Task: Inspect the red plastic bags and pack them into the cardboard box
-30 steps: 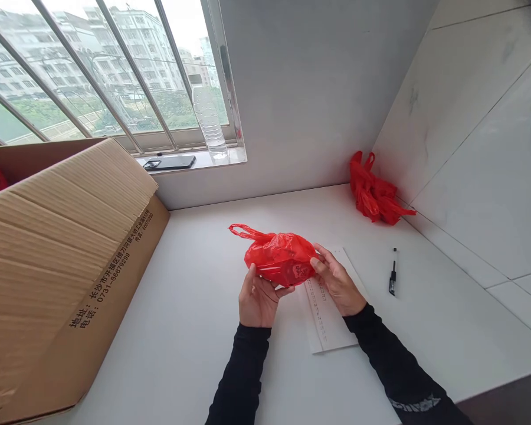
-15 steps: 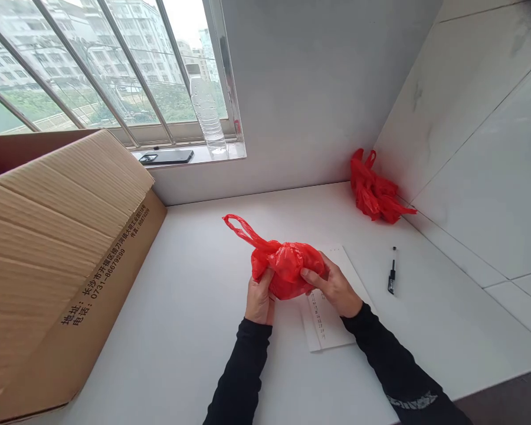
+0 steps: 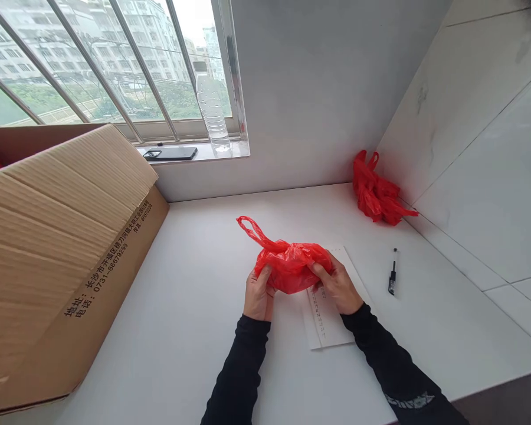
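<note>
A red plastic bag (image 3: 292, 268), bunched up with its looped handle sticking out to the upper left, is held between both hands above the white table. My left hand (image 3: 259, 295) grips its left side, thumb on top. On the right side, my right hand (image 3: 338, 286) pinches the bag with the thumb in front and fingers behind. Whatever the bag contains is hidden. Partly under the bag and right hand lies a notebook (image 3: 334, 324) with a handwritten column on its page.
A large open cardboard box (image 3: 71, 248) stands on the left. More crumpled red plastic bags (image 3: 376, 192) lie in the back right corner. A black pen (image 3: 393, 274) rests right of the notebook. The windowsill carries a phone (image 3: 172, 154) and a clear water bottle (image 3: 215, 115).
The bag has shifted slightly right and been spread wider and flatter between my hands. Its handle loop moved right with it. The view has shifted a little.
</note>
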`<action>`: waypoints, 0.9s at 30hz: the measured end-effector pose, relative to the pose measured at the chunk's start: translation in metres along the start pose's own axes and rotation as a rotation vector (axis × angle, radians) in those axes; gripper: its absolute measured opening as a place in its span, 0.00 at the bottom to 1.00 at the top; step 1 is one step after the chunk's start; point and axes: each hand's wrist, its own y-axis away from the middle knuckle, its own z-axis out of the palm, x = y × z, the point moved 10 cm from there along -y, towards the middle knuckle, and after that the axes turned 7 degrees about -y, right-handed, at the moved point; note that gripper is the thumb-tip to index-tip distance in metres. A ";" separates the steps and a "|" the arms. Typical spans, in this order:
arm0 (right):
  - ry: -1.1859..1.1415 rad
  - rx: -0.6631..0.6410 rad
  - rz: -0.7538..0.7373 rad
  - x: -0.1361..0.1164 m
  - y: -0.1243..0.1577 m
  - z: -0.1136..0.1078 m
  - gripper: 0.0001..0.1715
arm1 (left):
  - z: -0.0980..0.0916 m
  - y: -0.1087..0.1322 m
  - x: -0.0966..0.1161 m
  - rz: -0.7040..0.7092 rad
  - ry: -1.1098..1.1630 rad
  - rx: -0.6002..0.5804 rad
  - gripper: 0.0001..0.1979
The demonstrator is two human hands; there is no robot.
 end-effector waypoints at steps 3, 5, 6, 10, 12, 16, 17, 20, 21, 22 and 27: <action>-0.001 -0.061 -0.023 -0.006 0.002 0.010 0.20 | 0.003 -0.001 0.002 0.022 -0.034 -0.022 0.20; -0.024 -0.125 -0.050 -0.012 0.005 0.020 0.25 | 0.003 0.000 0.002 0.024 -0.052 -0.011 0.20; -0.032 -0.152 -0.065 -0.015 0.006 0.024 0.26 | 0.003 0.000 0.001 0.022 -0.059 -0.001 0.19; 0.006 -0.155 -0.090 -0.019 0.006 0.026 0.17 | 0.005 0.002 0.003 0.015 -0.070 -0.009 0.18; 0.006 -0.098 -0.077 -0.015 0.004 0.017 0.13 | 0.010 0.005 0.005 0.007 -0.055 -0.056 0.19; -0.098 0.011 -0.030 -0.004 -0.001 0.001 0.15 | 0.022 0.009 0.006 -0.023 -0.027 -0.167 0.17; -0.123 0.023 -0.025 -0.003 -0.002 -0.001 0.15 | 0.023 0.009 0.007 -0.019 -0.037 -0.177 0.17; -0.149 -0.030 -0.036 -0.007 -0.001 0.003 0.17 | 0.021 0.007 0.008 0.013 -0.078 -0.146 0.18; -0.138 -0.075 -0.042 -0.010 0.000 0.009 0.18 | 0.019 0.007 0.009 0.026 -0.087 -0.120 0.18; -0.116 -0.123 -0.045 -0.012 0.002 0.015 0.18 | 0.017 0.006 0.010 0.037 -0.093 -0.092 0.18; 0.027 -0.219 -0.052 -0.018 0.009 0.033 0.13 | 0.008 0.006 0.009 0.034 -0.105 -0.023 0.17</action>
